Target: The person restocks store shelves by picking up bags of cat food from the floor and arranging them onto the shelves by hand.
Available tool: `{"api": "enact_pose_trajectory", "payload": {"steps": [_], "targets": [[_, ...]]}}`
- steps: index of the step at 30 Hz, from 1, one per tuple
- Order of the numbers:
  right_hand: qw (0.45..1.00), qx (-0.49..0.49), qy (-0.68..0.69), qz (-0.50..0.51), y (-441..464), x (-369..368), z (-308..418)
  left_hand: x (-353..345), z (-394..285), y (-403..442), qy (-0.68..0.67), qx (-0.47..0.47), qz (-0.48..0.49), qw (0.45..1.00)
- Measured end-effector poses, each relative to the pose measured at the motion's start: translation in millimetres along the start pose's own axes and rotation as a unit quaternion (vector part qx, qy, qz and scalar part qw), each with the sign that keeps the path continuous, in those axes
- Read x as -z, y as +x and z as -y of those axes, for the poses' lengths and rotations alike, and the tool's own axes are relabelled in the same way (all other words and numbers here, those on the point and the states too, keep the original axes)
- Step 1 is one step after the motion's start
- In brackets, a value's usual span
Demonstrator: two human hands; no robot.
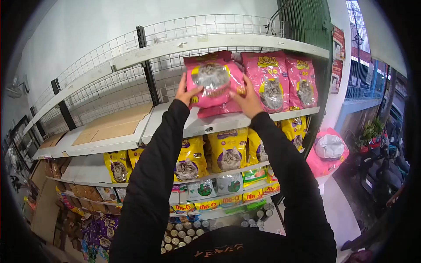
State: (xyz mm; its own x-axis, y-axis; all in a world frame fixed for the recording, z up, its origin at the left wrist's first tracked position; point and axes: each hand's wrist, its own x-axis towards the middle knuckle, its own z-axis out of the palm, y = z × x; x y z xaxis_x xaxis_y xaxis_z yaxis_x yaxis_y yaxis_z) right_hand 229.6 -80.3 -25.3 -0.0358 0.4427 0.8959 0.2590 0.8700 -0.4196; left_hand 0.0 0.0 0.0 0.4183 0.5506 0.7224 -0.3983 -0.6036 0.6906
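Note:
A pink bag with a cat picture (212, 76) is held between my two hands in front of the upper shelf. My left hand (186, 91) grips its left side, fingers on the edge and thumb across the front. On the right side, my right hand (247, 97) holds it the same way. Behind and below it, part of another pink bag (219, 109) shows at the shelf edge. To the right, upright pink Bolt bags (272, 90) stand on the same shelf.
Flat cardboard (112, 125) lies on the shelf at the left. Yellow cat food bags (229, 151) line the shelf below, above Me-O packs (207, 205) and cans (182, 234). A pink sack (326, 164) stands at the right by the wall.

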Motion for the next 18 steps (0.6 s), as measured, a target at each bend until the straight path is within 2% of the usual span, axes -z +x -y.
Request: {"api": "enact_pose_trajectory", "payload": {"steps": [2, 3, 4, 7, 8, 11, 12, 13, 15, 18], "targets": [[0.991, -0.090, -0.067, -0.066, 17.4, -8.2, -9.3, -1.0, -11.0, -0.5, -0.120, 0.074, -0.103, 0.985], [0.987, -0.111, -0.087, -0.079, 18.8, 5.8, -21.7, -22.9, 9.9, 13.5, -0.184, 0.105, -0.157, 0.965], [0.981, -0.133, -0.105, -0.092, 21.2, 18.5, -26.5, -28.2, 14.4, 14.5, -0.184, 0.105, -0.158, 0.965], [0.964, -0.078, -0.203, -0.155, 28.6, 17.8, -28.2, -35.5, 22.2, 21.4, -0.204, -0.013, -0.180, 0.962], [0.963, -0.082, -0.201, -0.158, 28.3, 16.8, -29.3, -35.2, 25.2, 24.9, -0.201, -0.009, -0.179, 0.963], [0.949, -0.042, -0.265, -0.164, 27.5, 9.3, -38.0, -18.5, 40.6, 37.9, -0.057, -0.074, -0.112, 0.989], [0.951, -0.044, -0.261, -0.161, 29.3, 6.4, -39.8, -13.6, 43.0, 41.7, -0.054, -0.072, -0.116, 0.989], [0.948, -0.043, -0.270, -0.164, 33.1, 3.4, -41.1, -7.9, 44.2, 46.2, 0.052, -0.065, -0.129, 0.988], [0.941, -0.039, -0.288, -0.171, 43.2, -3.4, -44.8, 4.5, 44.9, 53.7, 0.260, -0.048, -0.151, 0.953], [0.936, -0.072, -0.299, -0.169, 50.7, -6.3, -55.7, 7.2, 56.4, 57.4, 0.297, -0.046, -0.144, 0.943]]}}
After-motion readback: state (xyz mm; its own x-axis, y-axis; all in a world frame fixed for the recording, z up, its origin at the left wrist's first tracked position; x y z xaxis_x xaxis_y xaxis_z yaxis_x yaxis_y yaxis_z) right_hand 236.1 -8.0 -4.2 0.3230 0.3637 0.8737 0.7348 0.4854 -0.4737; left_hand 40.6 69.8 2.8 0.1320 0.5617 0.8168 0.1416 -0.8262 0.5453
